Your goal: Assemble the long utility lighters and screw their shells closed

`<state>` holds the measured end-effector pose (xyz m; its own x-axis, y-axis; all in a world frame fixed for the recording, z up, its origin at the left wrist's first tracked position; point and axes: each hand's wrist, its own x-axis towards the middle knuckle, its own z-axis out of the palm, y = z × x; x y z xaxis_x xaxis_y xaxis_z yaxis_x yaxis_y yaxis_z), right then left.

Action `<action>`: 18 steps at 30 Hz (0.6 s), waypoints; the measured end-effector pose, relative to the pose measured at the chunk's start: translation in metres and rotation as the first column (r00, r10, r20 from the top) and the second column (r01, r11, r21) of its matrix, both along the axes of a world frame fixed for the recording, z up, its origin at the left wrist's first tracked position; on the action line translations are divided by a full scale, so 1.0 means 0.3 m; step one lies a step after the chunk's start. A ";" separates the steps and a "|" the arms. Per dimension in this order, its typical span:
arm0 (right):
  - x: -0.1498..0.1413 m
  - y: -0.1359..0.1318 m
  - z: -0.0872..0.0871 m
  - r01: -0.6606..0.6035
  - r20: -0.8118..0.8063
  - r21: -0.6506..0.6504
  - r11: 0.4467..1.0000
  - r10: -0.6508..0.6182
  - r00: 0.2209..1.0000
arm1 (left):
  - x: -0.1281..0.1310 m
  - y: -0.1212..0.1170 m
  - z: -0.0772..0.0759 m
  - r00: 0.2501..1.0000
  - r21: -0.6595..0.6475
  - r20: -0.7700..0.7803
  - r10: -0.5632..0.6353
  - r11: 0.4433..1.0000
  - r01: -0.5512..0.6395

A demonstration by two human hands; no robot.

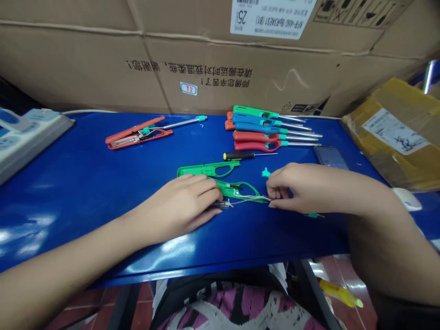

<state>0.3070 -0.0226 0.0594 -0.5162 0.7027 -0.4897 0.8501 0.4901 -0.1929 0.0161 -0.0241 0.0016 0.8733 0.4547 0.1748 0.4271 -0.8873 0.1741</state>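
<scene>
My left hand (190,201) is closed over the left part of a green lighter half-shell (225,188). Its thumb and fingers pinch a clear fuel tank (222,204), mostly covered by the hand. Thin white wires (245,200) run from there toward my right hand (290,188), whose fingers pinch the near end of a metal lighter tube, largely hidden. The tube's teal tip (312,215) shows past that hand. Behind my left fingers lies the matching green half-shell (192,170). A small teal plastic part (265,173) rests beside my right fingertips.
Several assembled lighters (257,136) lie at the back, with a screwdriver (240,156) before them. An opened red lighter (137,135) is at back left. A power strip (30,133), phone (330,156) and taped carton (395,133) flank the blue table (85,192). Behind stands a large carton (103,55).
</scene>
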 end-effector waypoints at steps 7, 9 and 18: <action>0.010 0.007 -0.041 -0.003 -0.139 0.070 0.998 0.013 0.990 | -0.004 0.013 0.006 0.996 0.050 0.052 0.077 0.996 -0.080; 0.016 0.013 -0.055 0.008 -0.170 0.045 0.999 0.000 0.985 | -0.010 0.024 0.004 0.991 0.068 0.080 0.104 0.992 -0.109; 0.036 0.014 -0.094 0.005 -0.233 0.119 0.993 0.023 0.972 | -0.017 0.056 -0.007 0.986 -0.039 0.119 0.115 0.993 -0.111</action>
